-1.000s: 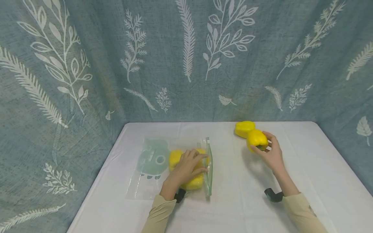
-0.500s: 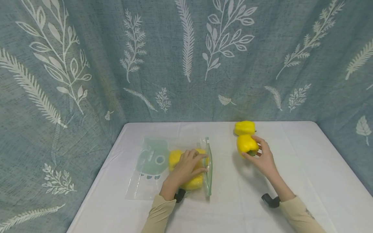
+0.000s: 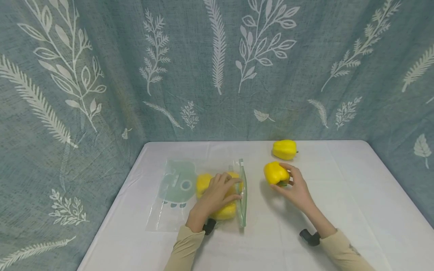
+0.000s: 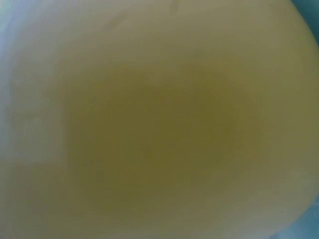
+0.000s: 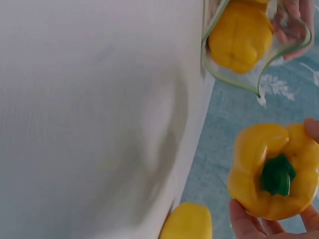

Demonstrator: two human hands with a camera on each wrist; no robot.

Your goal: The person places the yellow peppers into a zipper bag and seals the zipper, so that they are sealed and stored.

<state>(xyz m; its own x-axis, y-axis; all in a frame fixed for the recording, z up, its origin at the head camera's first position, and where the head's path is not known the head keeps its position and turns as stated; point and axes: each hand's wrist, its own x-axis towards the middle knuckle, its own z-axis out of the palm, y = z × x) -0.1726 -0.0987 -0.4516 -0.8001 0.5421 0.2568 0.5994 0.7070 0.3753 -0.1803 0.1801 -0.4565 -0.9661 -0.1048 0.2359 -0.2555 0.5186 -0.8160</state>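
Note:
My right hand holds a yellow bell pepper by its sides above the table, thumb and fingers spread round it. In the right wrist view its green stem faces the camera. My left hand lies over a clear zip bag, gripping the upper layer near its green-edged mouth. That mouth gapes toward the right, as the right wrist view shows. Inside the bag are yellow bell peppers, partly covered by the left hand. The left wrist view is filled by a blurred yellowish surface.
One more yellow bell pepper lies near the back edge of the white table. A green printed figure decorates the bag. Dark wrist cameras sit at both wrists. A blue-green leaf-patterned curtain stands behind.
My right hand has carried its bell pepper left and toward me, away from the one at the back and closer to the bag's mouth. The left hand has stayed in place.

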